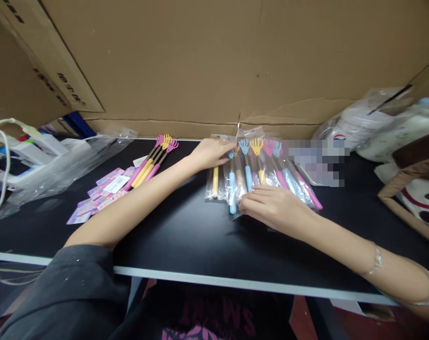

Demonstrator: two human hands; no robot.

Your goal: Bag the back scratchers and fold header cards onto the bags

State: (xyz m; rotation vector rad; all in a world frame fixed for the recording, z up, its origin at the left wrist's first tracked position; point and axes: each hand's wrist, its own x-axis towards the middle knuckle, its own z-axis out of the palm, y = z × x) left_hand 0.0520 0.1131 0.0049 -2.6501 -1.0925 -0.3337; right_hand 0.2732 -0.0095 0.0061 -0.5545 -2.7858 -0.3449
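My left hand (pixel 212 153) is at the top of a blue-handled back scratcher (pixel 231 189), its thumb and fingers closing around the head end. Under this hand lies a bagged back scratcher with a yellow handle (pixel 215 182), its head hidden. My right hand (pixel 276 208) is lower, fingers curled at the bottom edge of a clear plastic bag (pixel 240 189) beside the blue handle; the fingertips are partly hidden. Several more bagged back scratchers lie in a row to the right, among them one with a yellow claw head (pixel 256 147) and one with a pink handle (pixel 309 191).
Unbagged back scratchers (pixel 147 167) and printed cards (pixel 106 191) lie left on the black table (pixel 186 241). Clear plastic bags (pixel 79 163) and a white cable (pixel 5 174) are farther left. A cardboard wall (pixel 214 61) stands behind. A bagged white tub (pixel 359 123) stands right.
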